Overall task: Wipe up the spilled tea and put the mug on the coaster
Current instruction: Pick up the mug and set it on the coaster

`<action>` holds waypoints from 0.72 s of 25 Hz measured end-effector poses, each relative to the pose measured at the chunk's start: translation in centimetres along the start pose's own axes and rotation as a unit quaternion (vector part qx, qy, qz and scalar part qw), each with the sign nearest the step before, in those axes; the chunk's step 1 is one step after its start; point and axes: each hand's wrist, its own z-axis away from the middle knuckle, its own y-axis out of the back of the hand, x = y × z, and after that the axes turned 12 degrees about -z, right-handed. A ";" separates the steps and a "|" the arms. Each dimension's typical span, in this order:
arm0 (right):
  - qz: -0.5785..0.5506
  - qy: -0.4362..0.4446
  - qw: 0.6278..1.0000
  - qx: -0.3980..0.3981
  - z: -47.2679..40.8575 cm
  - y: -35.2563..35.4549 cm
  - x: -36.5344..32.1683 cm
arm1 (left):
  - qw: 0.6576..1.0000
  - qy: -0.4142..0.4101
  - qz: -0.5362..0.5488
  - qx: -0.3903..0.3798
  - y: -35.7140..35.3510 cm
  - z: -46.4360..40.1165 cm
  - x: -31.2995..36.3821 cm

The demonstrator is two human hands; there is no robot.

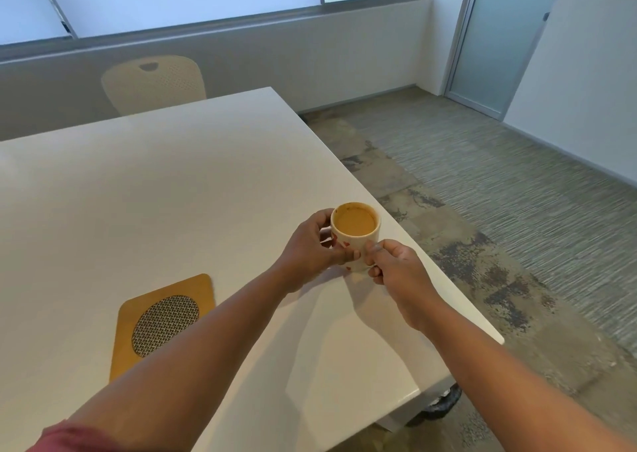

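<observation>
A white mug (356, 236) with small red marks stands near the right edge of the white table (155, 193). It is nearly full of milky brown tea. My left hand (310, 248) wraps around the mug's left side. My right hand (393, 265) grips the mug at its near right side, where the handle is hidden by my fingers. A tan coaster (193, 286) with a round woven metal centre lies on the table to the near left; my left forearm covers part of it. I see no spilled tea or cloth.
The table's right edge runs close beside the mug, with carpeted floor (499, 193) beyond it. A cream chair (155, 84) stands at the table's far side under the window. A frosted glass door (499, 37) is at the far right.
</observation>
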 end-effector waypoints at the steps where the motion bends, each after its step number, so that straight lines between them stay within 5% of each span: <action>1: 0.002 0.003 1.000 -0.003 0.1 0.0 0.0 | 1.000 -0.002 0.001 0.001 0.0 0.1 0.0; 18: 0.025 0.011 0.985 -0.172 5.2 -11.1 -0.9 | 0.997 0.014 0.004 0.074 12.6 10.9 -1.7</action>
